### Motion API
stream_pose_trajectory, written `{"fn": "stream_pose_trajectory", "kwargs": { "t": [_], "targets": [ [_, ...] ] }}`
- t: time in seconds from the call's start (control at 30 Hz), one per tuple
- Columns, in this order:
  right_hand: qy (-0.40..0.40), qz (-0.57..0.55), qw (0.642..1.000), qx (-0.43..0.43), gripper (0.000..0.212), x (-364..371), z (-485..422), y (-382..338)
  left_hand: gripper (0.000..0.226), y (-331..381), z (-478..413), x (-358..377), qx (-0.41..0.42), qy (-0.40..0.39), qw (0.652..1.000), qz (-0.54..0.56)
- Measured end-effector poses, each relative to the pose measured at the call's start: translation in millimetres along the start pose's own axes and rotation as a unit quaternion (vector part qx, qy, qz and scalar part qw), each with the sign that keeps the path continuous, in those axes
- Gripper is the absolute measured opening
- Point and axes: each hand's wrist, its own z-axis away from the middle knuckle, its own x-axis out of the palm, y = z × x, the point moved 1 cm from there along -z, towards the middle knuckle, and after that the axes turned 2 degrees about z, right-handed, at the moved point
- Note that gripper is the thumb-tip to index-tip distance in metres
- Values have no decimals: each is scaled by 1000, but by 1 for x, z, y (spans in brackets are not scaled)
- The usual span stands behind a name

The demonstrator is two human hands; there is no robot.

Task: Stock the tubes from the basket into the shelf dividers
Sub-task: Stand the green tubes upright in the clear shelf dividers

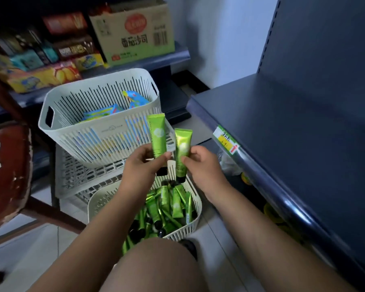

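Tubes (169, 205), green with black caps, lay heaped in a white basket (185, 229) on the tiled floor (30, 245); above it the left hand (143, 167) and right hand (202, 165) each held one tube (157, 133) upright, fingers (187, 160) curled round it. A dark shelf (293, 127) with a price label (225, 141) ran just right, a second basket (106, 133) and snack boxes (72, 49) behind.

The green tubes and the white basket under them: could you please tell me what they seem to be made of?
Green tubes: probably soft plastic or foil laminate with a metallic sheen; light glints along their flat, crimped ends. Their black caps look like hard plastic. White basket: moulded plastic with a matte finish, judging by its evenly slotted walls and rounded rim.
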Motion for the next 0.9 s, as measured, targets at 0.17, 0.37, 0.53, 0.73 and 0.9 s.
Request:
{"fn": "stream_pose_trajectory", "kwargs": {
  "t": [0.17,0.37,0.53,0.73,0.9],
  "targets": [
    [68,8,997,-46,3,-34,47,-41,16,36,31,14,63,-32,998,5],
    [201,18,971,-125,4,-102,122,-92,16,68,91,58,141,-135,980,35],
    [262,-1,957,-127,11,-164,216,-115,17,120,153,101,166,-219,959,72],
    [350,-2,925,-148,10,-241,287,-146,16,161,236,168,196,-288,933,88],
    [416,-52,893,-164,7,-297,338,-162,15,178,291,219,202,-325,918,106]
  ]
}}
